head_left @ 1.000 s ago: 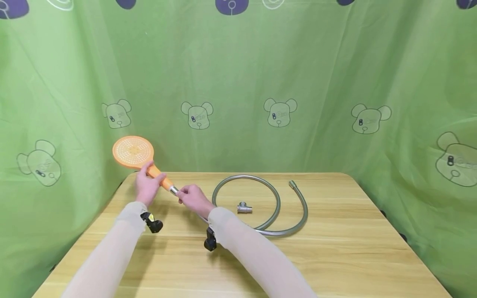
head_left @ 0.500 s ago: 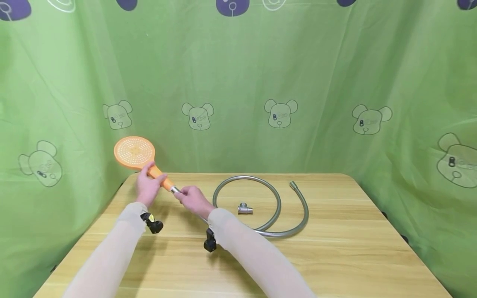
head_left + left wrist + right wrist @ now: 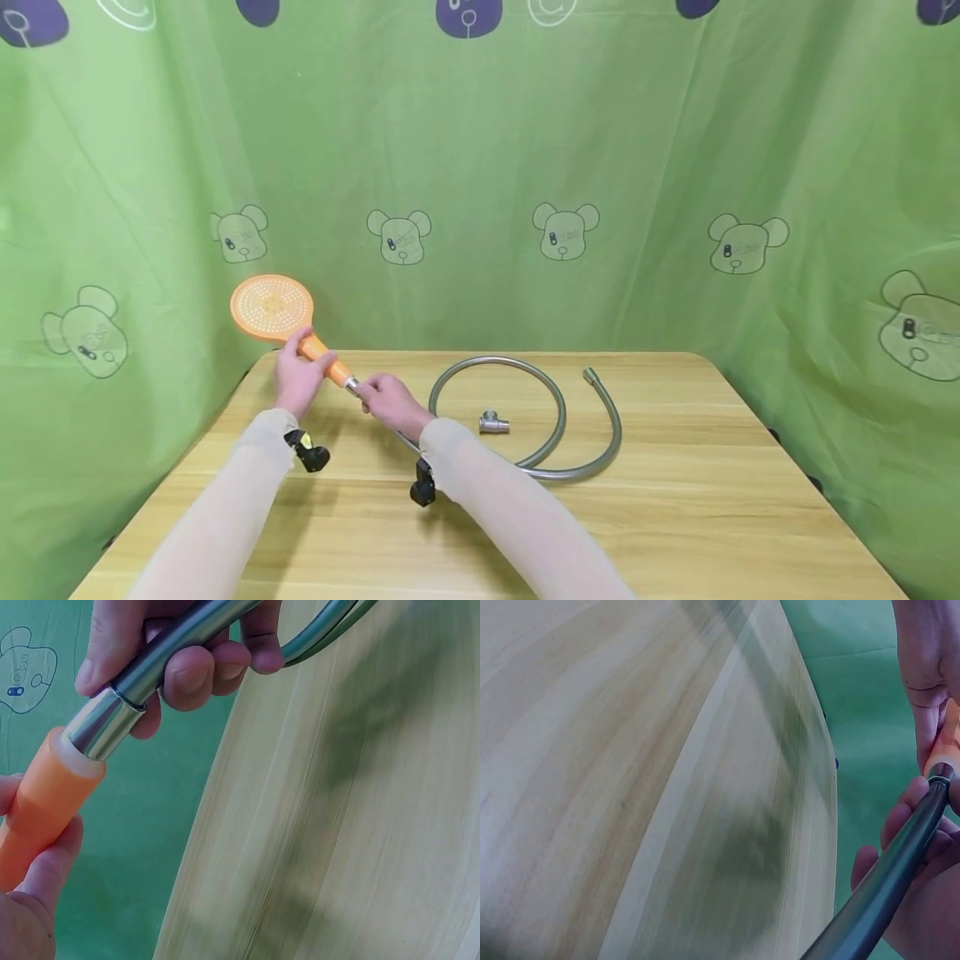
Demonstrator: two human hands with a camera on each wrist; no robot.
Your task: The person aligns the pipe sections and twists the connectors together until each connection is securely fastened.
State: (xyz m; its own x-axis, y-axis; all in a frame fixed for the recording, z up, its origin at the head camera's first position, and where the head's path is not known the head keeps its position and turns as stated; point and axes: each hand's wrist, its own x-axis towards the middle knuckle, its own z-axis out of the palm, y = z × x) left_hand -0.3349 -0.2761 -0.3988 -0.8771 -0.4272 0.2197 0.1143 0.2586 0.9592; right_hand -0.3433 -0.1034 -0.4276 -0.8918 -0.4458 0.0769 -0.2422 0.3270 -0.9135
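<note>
My left hand (image 3: 298, 379) grips the handle of an orange shower head (image 3: 272, 307), whose round perforated face points up toward the camera. At the handle's lower end sits a shiny metal connector nut (image 3: 105, 724). My right hand (image 3: 392, 404) pinches the grey shower hose (image 3: 892, 877) right at that nut, fingers curled round it. Hose and handle lie in one line, held above the table's left part. From the right hand the hose runs under the right forearm, then loops on the table to a free end with a metal fitting (image 3: 588, 373).
Inside the hose loop lies a small chrome T-shaped valve fitting (image 3: 492, 422). The wooden table (image 3: 675, 517) has its far edge near a green curtain (image 3: 480, 292) printed with bear heads, which also hangs at both sides.
Around the connector the right hand's fingers and thumb shift slightly. The left hand keeps its grip on the shower head, and the view tilts a little.
</note>
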